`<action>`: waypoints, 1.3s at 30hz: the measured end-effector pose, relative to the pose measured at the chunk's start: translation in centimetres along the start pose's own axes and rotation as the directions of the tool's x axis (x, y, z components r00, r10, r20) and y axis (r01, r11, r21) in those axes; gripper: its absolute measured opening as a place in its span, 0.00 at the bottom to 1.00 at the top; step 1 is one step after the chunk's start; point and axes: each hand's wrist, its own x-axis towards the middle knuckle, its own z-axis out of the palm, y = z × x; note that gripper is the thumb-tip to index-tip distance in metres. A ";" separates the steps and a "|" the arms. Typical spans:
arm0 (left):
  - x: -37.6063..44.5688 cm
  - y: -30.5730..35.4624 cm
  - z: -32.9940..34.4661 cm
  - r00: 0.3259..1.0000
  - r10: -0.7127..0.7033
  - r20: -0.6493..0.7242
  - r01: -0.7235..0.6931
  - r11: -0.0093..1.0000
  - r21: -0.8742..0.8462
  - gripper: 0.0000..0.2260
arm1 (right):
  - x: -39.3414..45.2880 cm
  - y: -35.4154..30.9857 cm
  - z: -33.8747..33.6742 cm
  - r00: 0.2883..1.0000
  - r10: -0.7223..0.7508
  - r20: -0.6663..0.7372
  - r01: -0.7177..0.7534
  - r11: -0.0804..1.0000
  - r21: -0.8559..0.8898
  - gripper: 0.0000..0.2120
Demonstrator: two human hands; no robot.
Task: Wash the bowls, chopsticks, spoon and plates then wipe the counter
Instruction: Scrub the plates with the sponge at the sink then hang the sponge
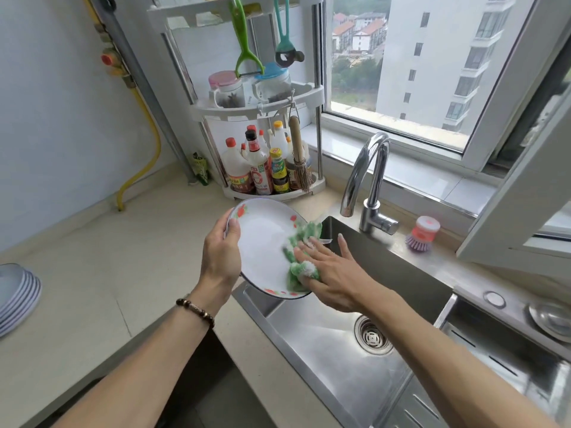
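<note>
A white plate (262,239) with red flower marks on its rim is tilted above the left edge of the steel sink (336,362). My left hand (221,254) grips the plate's left rim, thumb on the face. My right hand (330,273) lies with straight fingers on a green and white cloth (301,251) and presses it against the plate's right side. A stack of several white plates (15,295) stands at the far left on the beige counter (102,267).
A chrome tap (367,180) arches over the sink's back edge, with a purple dish brush (423,233) to its right. A white corner rack (265,156) holds sauce bottles and jars behind the plate. A steel bowl (553,316) sits at the far right.
</note>
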 end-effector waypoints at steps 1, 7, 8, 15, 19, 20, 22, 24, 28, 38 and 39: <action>0.2 0.0 0.0 0.999 -0.008 -0.042 0.008 1.000 0.000 0.16 | -0.5 -0.6 0.0 0.999 -0.038 0.011 0.036 0.991 0.131 0.31; 0.7 0.3 0.9 0.982 -0.183 -0.053 0.181 0.983 -0.042 0.14 | -1.6 -1.6 2.6 0.934 -0.172 -0.313 0.225 0.964 0.142 0.23; 0.6 0.4 0.9 0.974 -0.225 -0.009 0.225 0.973 -0.045 0.13 | -1.5 -1.5 2.8 0.908 -0.189 -0.373 0.224 0.973 0.053 0.21; 1.3 -1.4 -1.3 0.980 -0.088 0.178 -0.058 0.729 0.682 0.29 | -1.9 -1.0 2.2 0.838 -0.297 -0.457 0.236 0.954 -0.187 0.15; 0.2 -2.7 -2.7 0.667 0.143 0.731 -0.743 0.210 0.636 0.38 | -2.1 0.0 1.3 0.876 -0.309 -0.371 0.279 0.951 -0.135 0.16; 0.2 -3.3 -2.7 0.579 0.180 0.795 -0.815 0.122 0.566 0.30 | -2.3 0.1 1.0 0.877 -0.314 -0.365 0.289 0.950 -0.122 0.18; 0.1 -3.1 -1.8 0.468 0.265 0.843 -0.878 0.032 0.478 0.12 | -2.6 0.3 0.8 0.861 -0.328 -0.388 0.306 0.944 -0.118 0.19; 0.3 -2.7 -1.2 0.475 0.303 0.826 -0.877 0.083 0.473 0.14 | -2.9 0.7 0.8 0.821 -0.319 -0.474 0.297 0.947 -0.124 0.18; -0.6 -2.1 -0.9 0.681 0.222 0.698 -0.719 0.386 0.578 0.15 | -2.7 2.0 1.6 0.743 0.028 -0.669 0.087 0.987 0.138 0.24; -3.9 -1.1 2.4 0.888 0.080 0.453 -0.317 0.819 0.478 0.17 | 0.4 -3.6 -0.6 0.755 0.576 -0.314 -0.047 0.525 0.850 0.26; -4.1 -0.9 2.6 0.881 0.082 0.467 -0.334 0.806 0.489 0.16 | 0.9 -3.4 -1.0 0.727 0.614 -0.306 -0.109 0.544 0.832 0.22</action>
